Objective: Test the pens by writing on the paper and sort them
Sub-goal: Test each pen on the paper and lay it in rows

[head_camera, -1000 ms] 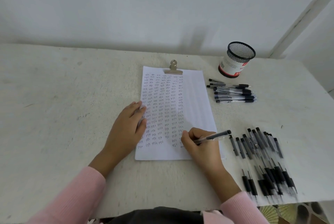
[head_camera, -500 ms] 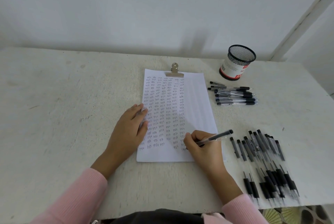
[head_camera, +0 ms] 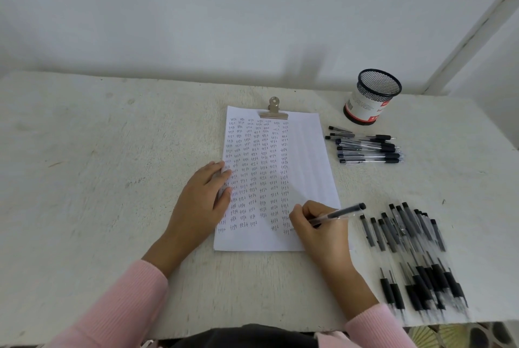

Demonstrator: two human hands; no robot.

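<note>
Change: the right hand [head_camera: 320,229] has moved only a little at the lower right corner of the paper [head_camera: 306,156]; the left hand [head_camera: 202,201] stays in place.
Table [head_camera: 84,207]: carries everything.
Paper: filled with columns of "test", right strip blank.
Big pen heap [head_camera: 407,249]: just right of the paper's lower part.
Small pen row [head_camera: 368,148]: right of the paper's upper part.
Mesh cup [head_camera: 370,97]: beyond the paper's top right corner; no pen shows above the rim.
Left hand: fingers straight, pressing the paper's left edge.
Right hand: fingers curled round the pen [head_camera: 341,212].
Pen: tip on the paper, axis slanting up-right toward the heap. Both groups lie on this side, so I judge the right hand is nearer for sorting.
</note>
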